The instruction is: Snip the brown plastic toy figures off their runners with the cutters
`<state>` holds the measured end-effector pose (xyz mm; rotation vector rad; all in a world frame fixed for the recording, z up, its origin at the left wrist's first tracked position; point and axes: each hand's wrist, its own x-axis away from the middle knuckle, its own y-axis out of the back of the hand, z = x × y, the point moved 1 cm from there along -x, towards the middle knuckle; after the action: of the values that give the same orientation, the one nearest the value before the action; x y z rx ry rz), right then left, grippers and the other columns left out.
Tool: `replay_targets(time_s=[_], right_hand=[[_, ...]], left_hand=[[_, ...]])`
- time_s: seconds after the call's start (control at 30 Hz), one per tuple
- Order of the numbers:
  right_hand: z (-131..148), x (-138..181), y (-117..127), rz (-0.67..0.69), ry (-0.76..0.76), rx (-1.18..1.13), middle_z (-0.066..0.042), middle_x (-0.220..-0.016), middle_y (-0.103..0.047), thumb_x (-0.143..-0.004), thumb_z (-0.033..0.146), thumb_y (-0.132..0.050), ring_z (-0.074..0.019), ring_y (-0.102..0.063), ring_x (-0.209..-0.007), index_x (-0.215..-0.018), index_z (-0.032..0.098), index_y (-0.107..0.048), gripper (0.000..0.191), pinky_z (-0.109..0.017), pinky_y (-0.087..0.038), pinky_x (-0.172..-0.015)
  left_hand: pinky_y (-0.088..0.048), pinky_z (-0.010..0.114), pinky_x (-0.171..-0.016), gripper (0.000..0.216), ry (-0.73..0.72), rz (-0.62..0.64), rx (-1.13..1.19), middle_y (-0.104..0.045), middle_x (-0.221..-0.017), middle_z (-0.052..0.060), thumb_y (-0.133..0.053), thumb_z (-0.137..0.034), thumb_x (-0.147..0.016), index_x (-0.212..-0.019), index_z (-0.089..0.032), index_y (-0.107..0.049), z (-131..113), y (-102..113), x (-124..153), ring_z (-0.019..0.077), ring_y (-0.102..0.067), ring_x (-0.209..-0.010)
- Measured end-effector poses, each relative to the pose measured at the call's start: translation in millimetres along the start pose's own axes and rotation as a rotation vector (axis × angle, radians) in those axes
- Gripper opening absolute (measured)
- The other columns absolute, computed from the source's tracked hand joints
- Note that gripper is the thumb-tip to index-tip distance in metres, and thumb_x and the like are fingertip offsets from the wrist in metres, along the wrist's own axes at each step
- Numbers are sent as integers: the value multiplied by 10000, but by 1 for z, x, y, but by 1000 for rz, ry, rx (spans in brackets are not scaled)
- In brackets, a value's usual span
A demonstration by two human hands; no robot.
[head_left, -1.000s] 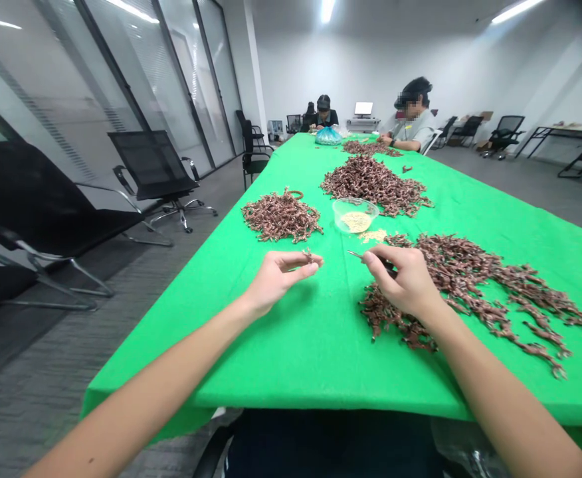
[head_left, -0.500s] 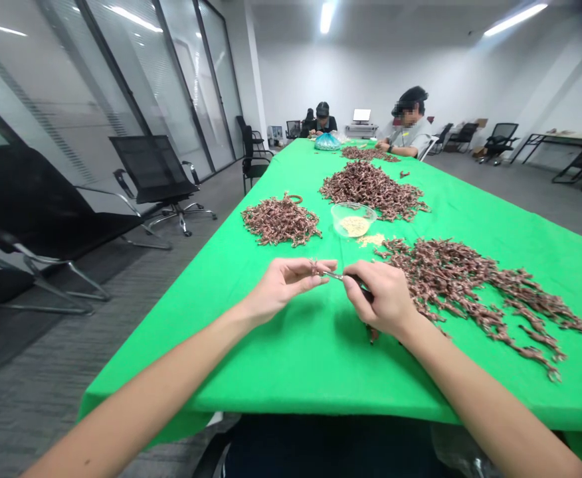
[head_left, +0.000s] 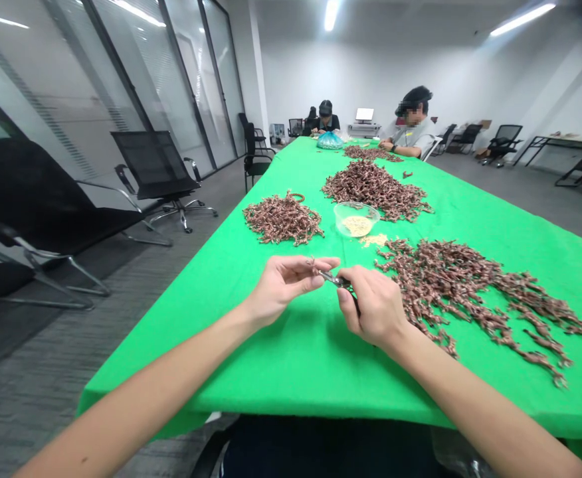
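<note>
My left hand [head_left: 284, 285] pinches a small reddish-brown knobbly piece [head_left: 313, 267] between thumb and fingers, mostly hidden by them. In my right hand [head_left: 375, 302] is a pair of pliers or nippers [head_left: 338, 281] with dark handles and metal jaws pointing left. The jaw tips meet the piece at my left fingertips; whether they bite on it I cannot tell. Right of my right hand spreads a heap of brown knobbly strands [head_left: 450, 272]. Beyond my left hand lies a smaller pile of similar pieces [head_left: 284, 219].
A clear plastic bowl [head_left: 341, 214] holds pale bits, with more pale crumbs [head_left: 373, 239] beside it. A larger brown pile [head_left: 375, 189] lies behind it on the green tablecloth [head_left: 211, 332]. Two people sit farther along the table, near a blue bag [head_left: 329, 141]. Chairs [head_left: 154, 166] stand at left.
My right hand has turned slightly and its thumb has dropped away from the tool's pivot, showing more of the pliers. My left hand keeps its pinch almost unmoved. The view shifts slightly.
</note>
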<state>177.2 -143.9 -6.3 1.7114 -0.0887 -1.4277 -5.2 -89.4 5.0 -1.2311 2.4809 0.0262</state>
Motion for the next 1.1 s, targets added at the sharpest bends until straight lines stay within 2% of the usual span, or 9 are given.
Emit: replay_targets(time_s=[0.33,0.57,0.7,0.87,1.0,1.1], right_hand=[[2,2,0,-59,89,140,-95,-810,-661,-992,334,-399,-201,-558,-700,-1000,132,-574,267,-332,-349,-639],[4,3,2,-83,120,233,-92,-803,-663,-983,355,-437,-198,-569,-699,-1010,140,-554,246,-335,-334,-642],[1,3,1,-80,30,92,-89,-842,-662,-974,323,-442,-203,-580,-741,-1070,138,-559,239,-331,-356,-664],[-4,3,0,-64,-145,-92,-61,-812,-615,-975,284,-414,-186,-556,-716,-1018,158,-561,198,-317,-382,-680],[-5,2,0,-61,-113,-43,-52,-802,-616,-975,286,-429,-181,-545,-701,-1010,158,-564,190,-316,-377,-669],[-4,1,0,-55,-49,62,-55,-787,-624,-971,293,-447,-185,-545,-691,-987,147,-573,194,-326,-364,-657]], left_hand=[[-501,396,-1015,171,10,72,64,-686,-1249,135,-767,-164,-798,-969,-162,-762,-4,-1,2,290,-618,-1209],[-500,379,-1017,167,15,133,86,-684,-1252,136,-735,-130,-825,-989,-156,-754,-5,-1,3,261,-648,-1163],[-541,358,-953,180,2,38,63,-746,-1115,108,-776,-145,-786,-964,-156,-756,-5,-2,1,241,-692,-1063],[-590,280,-741,191,-13,-147,13,-775,-916,74,-848,-155,-696,-860,-140,-750,0,2,-1,209,-728,-870],[-589,255,-656,266,54,-175,13,-774,-885,85,-864,-176,-678,-902,-114,-735,1,4,1,177,-730,-716],[-587,238,-618,307,111,-185,28,-770,-864,75,-871,-189,-670,-925,-106,-721,0,3,1,176,-734,-687]])
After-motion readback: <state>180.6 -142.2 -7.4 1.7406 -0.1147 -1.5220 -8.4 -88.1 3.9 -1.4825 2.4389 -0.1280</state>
